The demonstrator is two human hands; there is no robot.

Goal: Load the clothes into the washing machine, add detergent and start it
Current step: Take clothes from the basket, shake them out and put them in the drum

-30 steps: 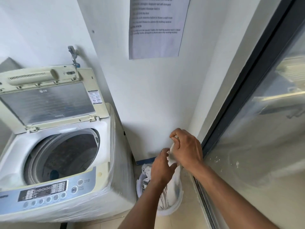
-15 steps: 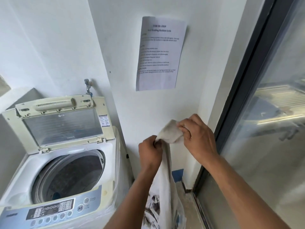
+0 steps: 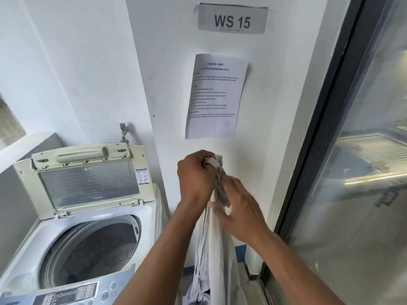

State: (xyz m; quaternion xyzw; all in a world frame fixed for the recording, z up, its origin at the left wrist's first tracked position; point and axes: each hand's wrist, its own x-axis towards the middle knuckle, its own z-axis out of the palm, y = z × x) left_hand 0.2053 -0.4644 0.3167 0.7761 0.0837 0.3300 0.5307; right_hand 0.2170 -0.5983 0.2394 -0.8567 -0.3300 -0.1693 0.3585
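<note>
Both hands are working one pale garment (image 3: 217,249), now lifted clear and hanging in a long drape in front of the white wall, to the right of the washing machine (image 3: 92,227). One second ago the hands were low over a small white laundry basket on the floor, pulling at this cloth; half a second ago they were raising it, each hand pinching a top corner. At this moment the left hand (image 3: 195,177) is gripping the bunched top of the garment with its fingers curled tight round the fabric, while the right hand (image 3: 239,213) is sitting lower against the cloth with its fingers fairly straight and somewhat blurred. Whether those fingers are pinching the fabric or only steadying it cannot be told.

The garment's lower end is running out of view at the bottom edge, so it cannot be confirmed that it is fully free of the basket, which is no longer in view.

The machine's lid (image 3: 88,179) is standing open and tilted back, and the drum (image 3: 92,254) is showing dark, with only a small bluish item at its bottom. The control panel (image 3: 72,293) is lying at the front edge. An instruction sheet (image 3: 214,95) and a "WS 15" sign (image 3: 232,20) are fixed to the wall above the hands.

Assessment: loading is only beginning. The garment is out but not yet over the drum; carrying it left and dropping it in appears to be next. Detergent and start are still outstanding.
</note>
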